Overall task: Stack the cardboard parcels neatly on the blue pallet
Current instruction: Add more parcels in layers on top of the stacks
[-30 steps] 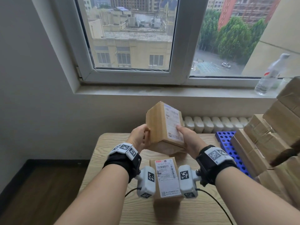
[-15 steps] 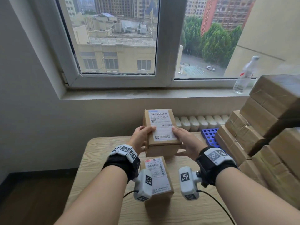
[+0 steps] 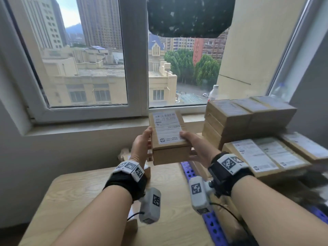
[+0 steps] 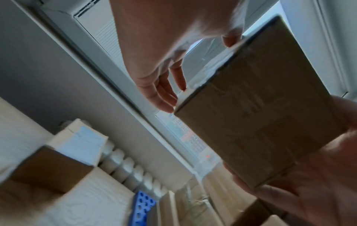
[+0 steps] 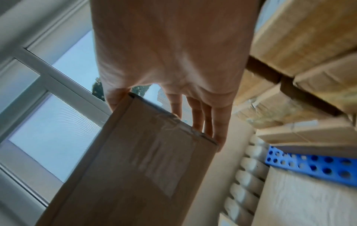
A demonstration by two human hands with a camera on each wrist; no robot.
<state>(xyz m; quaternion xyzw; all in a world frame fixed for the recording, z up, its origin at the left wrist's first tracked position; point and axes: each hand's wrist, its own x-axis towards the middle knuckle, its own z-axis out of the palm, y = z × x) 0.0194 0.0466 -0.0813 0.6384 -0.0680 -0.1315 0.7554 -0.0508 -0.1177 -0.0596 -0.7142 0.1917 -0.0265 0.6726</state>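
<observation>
A cardboard parcel (image 3: pixel 169 139) with a white shipping label on top hangs in the air in front of the window sill, level and lengthwise away from me. My left hand (image 3: pixel 144 142) grips its left side, thumb on the top edge. My right hand (image 3: pixel 190 145) grips its right side the same way. From below, the parcel's taped underside (image 4: pixel 253 116) shows between the left hand (image 4: pixel 164 79) and the right hand's fingers (image 4: pixel 301 192). To the right stands the stack of parcels (image 3: pixel 248 119) on the blue pallet (image 3: pixel 188 170); the held parcel is left of it and apart from it.
The wooden table (image 3: pixel 85 201) lies under my forearms, with loose parcels (image 3: pixel 148 172) on it behind my left wrist. A lower layer of labelled parcels (image 3: pixel 262 155) sits in front of the tall stack. A water bottle (image 3: pixel 214 92) stands on the sill. A white radiator (image 5: pixel 245 175) runs below the window.
Both hands have lifted the parcel higher and to the right, toward the stack. It went from tilted on edge to lying flat, label up. My view has swung up and right.
</observation>
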